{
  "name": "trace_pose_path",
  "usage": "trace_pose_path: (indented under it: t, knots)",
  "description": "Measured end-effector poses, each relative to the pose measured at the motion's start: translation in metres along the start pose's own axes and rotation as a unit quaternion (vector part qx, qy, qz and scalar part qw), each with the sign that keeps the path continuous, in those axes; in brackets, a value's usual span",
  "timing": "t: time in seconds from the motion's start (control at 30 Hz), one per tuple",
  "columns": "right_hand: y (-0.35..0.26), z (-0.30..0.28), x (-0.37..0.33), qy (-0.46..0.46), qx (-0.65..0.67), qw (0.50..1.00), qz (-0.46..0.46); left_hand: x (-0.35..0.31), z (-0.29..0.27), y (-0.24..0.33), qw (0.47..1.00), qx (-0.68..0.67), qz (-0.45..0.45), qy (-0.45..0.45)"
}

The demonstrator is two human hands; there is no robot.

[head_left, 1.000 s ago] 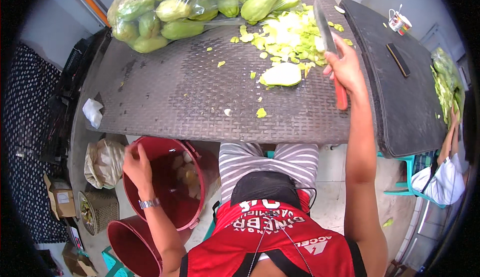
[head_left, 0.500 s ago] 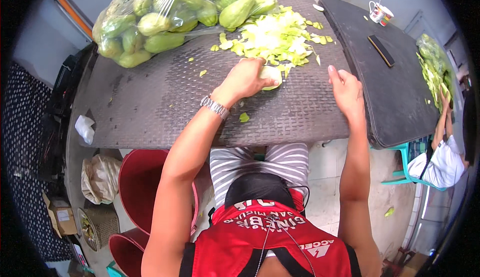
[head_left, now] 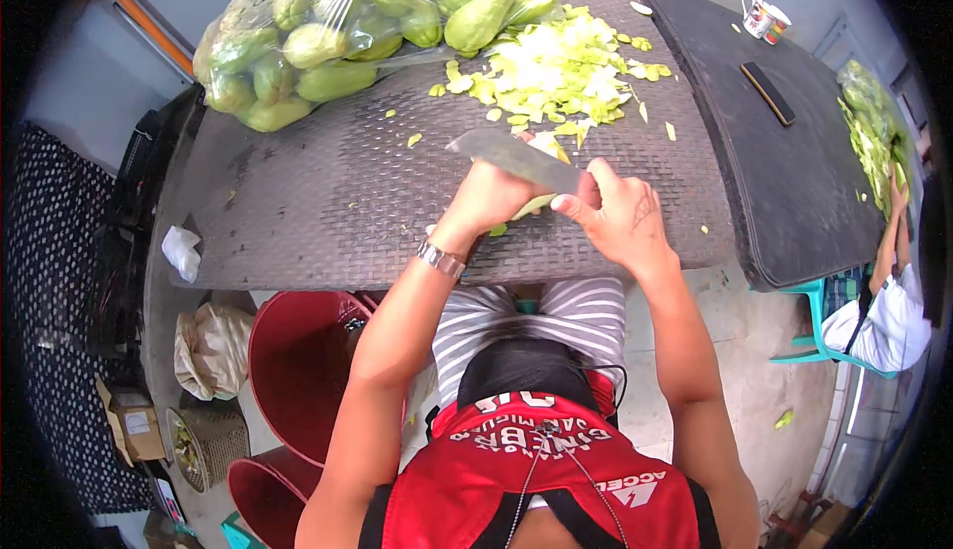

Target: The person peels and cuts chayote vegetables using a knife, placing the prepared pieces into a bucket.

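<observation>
My left hand (head_left: pixel 488 195), with a metal watch at the wrist, is closed around a pale green peeled chayote (head_left: pixel 536 206), mostly hidden by fingers and blade. In my right hand (head_left: pixel 627 216) is a knife (head_left: pixel 511 157), its broad blade lying across the chayote and pointing left over my left hand. Both hands are above the near middle of the dark woven-pattern table (head_left: pixel 288 192). Just beyond them spreads a heap of thin pale green slices (head_left: pixel 556 68). Behind to the left rests a clear plastic bag (head_left: pixel 347 28) full of whole chayotes.
A black table (head_left: pixel 754 142) adjoins on the right, holding a dark oblong object (head_left: pixel 767 93) and a mug (head_left: pixel 762 21). Another person (head_left: pixel 879 321) sits there, reaching toward greens. Red bins (head_left: pixel 298 375), a sack (head_left: pixel 213 350) and a basket (head_left: pixel 213 445) stand lower left.
My right hand has swung left from beside the heap to the chayote, and the knife blade now shows plainly across it. My left hand has drawn slightly nearer with the chayote.
</observation>
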State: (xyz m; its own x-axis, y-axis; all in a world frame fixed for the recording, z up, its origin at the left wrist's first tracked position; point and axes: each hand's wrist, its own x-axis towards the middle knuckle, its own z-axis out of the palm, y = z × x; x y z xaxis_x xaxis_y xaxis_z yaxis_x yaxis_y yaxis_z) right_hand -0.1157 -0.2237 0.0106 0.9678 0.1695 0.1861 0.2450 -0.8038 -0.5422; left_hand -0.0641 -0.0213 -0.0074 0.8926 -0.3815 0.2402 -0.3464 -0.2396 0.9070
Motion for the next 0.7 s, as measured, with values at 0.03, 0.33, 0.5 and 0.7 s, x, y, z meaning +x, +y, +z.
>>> trace_pose_path:
  t: [0.03, 0.33, 0.5, 0.7]
  knots:
    - [-0.003, 0.002, 0.002, -0.001, 0.001, 1.000, -0.002, -0.004, 0.001, 0.001, 1.000, 0.001, -0.001, 0.002]
    - [-0.020, -0.001, 0.024, -0.051, -0.045, 0.995, -0.076, -0.030, -0.003, 0.016, 0.988, 0.041, -0.026, 0.143]
    - [0.015, -0.007, 0.052, 0.012, -0.047, 0.998, 0.029, -0.039, -0.008, 0.026, 0.981, -0.029, -0.108, 0.159]
    - [0.009, -0.019, 0.069, 0.031, -0.044, 0.990, 0.132, -0.044, -0.020, 0.006, 0.961, -0.127, -0.160, 0.186]
